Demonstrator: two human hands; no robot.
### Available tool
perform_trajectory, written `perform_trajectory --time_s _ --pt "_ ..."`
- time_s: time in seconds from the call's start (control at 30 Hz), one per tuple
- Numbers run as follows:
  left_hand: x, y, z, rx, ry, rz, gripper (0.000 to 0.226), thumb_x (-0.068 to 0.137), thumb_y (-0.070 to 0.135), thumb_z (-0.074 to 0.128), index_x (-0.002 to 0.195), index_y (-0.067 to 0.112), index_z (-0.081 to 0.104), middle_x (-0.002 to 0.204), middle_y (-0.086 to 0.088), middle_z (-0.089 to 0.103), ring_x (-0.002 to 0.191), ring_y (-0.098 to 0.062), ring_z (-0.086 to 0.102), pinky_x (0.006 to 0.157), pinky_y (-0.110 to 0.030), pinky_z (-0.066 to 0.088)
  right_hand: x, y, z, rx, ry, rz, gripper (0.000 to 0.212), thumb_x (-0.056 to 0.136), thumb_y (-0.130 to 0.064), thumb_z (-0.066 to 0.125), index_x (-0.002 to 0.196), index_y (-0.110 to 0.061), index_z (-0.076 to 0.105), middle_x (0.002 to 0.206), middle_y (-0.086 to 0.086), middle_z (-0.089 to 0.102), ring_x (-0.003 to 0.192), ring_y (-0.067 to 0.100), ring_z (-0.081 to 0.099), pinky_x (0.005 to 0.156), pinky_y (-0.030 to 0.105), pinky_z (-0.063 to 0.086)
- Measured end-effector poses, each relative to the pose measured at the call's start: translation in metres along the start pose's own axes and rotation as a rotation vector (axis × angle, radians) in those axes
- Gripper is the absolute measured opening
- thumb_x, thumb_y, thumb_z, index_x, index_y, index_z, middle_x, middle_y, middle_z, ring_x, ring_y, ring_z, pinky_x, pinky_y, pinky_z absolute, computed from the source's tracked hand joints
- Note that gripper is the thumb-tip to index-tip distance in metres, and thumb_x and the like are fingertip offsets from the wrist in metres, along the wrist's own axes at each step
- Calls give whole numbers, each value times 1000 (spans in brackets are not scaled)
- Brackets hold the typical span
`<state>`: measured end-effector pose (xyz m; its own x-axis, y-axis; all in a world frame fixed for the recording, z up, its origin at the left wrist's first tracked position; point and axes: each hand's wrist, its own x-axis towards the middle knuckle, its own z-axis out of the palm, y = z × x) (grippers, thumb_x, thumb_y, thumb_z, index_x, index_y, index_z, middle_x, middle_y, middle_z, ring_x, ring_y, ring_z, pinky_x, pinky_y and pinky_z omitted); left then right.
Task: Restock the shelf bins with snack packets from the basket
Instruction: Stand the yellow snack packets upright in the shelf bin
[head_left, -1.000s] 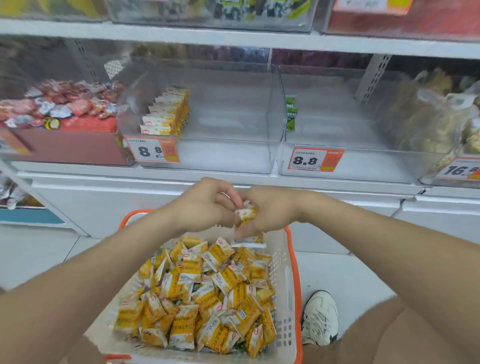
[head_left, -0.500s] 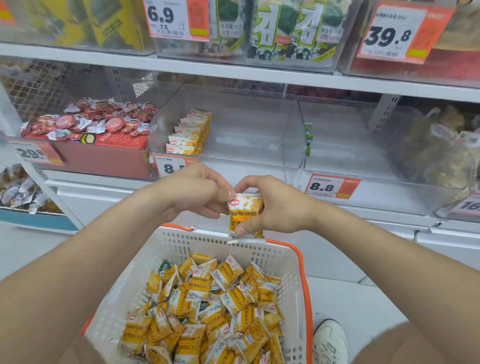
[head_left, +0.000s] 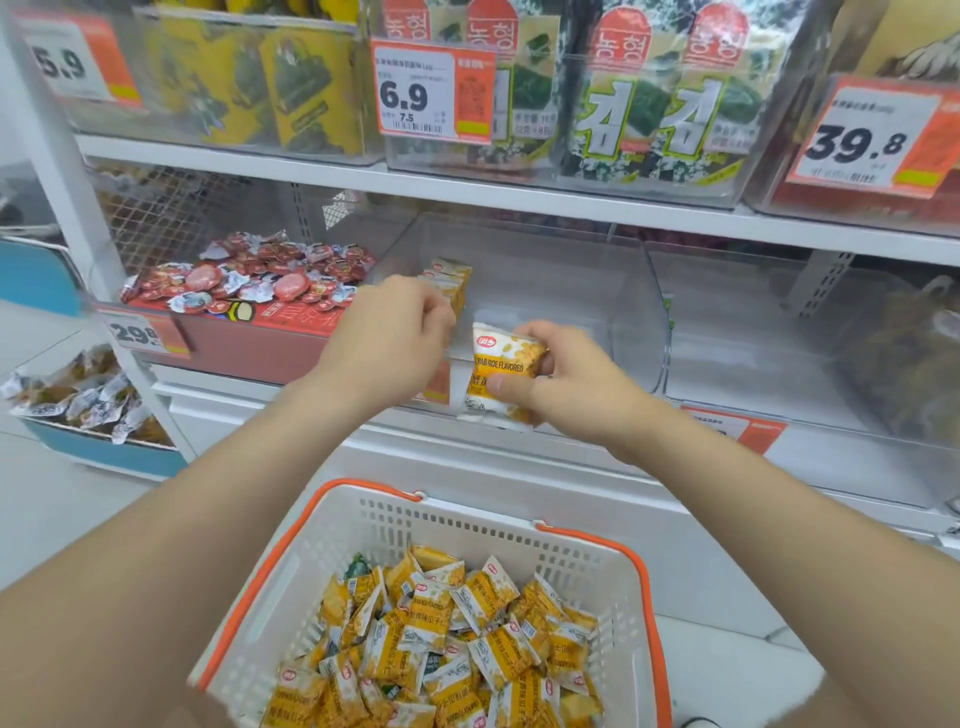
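Observation:
A yellow snack packet (head_left: 501, 366) marked "crab roe flavored" stands upright in front of the clear shelf bin (head_left: 571, 291), and my right hand (head_left: 576, 384) pinches it. My left hand (head_left: 389, 338) hovers with curled fingers at the bin's front left, just before a short row of the same packets (head_left: 452, 275) standing inside. Its fingertips are hidden, so I cannot see whether it holds anything. Below, the white basket (head_left: 644, 571) with its orange rim holds several loose yellow packets (head_left: 441, 649).
A red bin (head_left: 291, 338) of round wrapped snacks sits left of the clear bin. Another clear bin (head_left: 779, 338) is on the right, with bagged goods (head_left: 904, 364) beyond. The shelf above (head_left: 519, 195) carries seaweed packs. A blue bin (head_left: 104, 447) stands low left.
Both hands rose from the basket to the clear bin. They held the packet together; now the left hand has come away toward the packet row and the right alone holds it.

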<state>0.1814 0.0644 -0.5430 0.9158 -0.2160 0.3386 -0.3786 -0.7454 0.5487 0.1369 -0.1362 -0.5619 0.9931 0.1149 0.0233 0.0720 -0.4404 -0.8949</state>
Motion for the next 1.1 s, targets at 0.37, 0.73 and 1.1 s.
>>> perform_trajectory --time_s 0.37,0.73,1.1 --pt "58 -59 -5 469 -6 26 13 99 22 67 103 25 80 119 -9 45 112 -39 44 90 -48 46 91 7 33 -253 231 -150 27 92 -19 68 118 -28 70 87 -8 69 87 21 64 87 37 55" --pt "92 -74 9 747 -221 16 15 94 39 74 108 45 77 138 -3 41 136 -40 23 110 -58 30 129 -2 50 -64 -283 266 19 97 -4 55 105 5 70 100 21 76 90 28 77 77 37 65" --pt "92 -77 -3 593 -204 10 9 83 42 84 89 40 79 149 0 42 132 -37 30 106 -59 32 140 -13 62 -52 -157 343 19 78 -6 82 96 -2 78 81 13 76 70 22 73 70 41 66"
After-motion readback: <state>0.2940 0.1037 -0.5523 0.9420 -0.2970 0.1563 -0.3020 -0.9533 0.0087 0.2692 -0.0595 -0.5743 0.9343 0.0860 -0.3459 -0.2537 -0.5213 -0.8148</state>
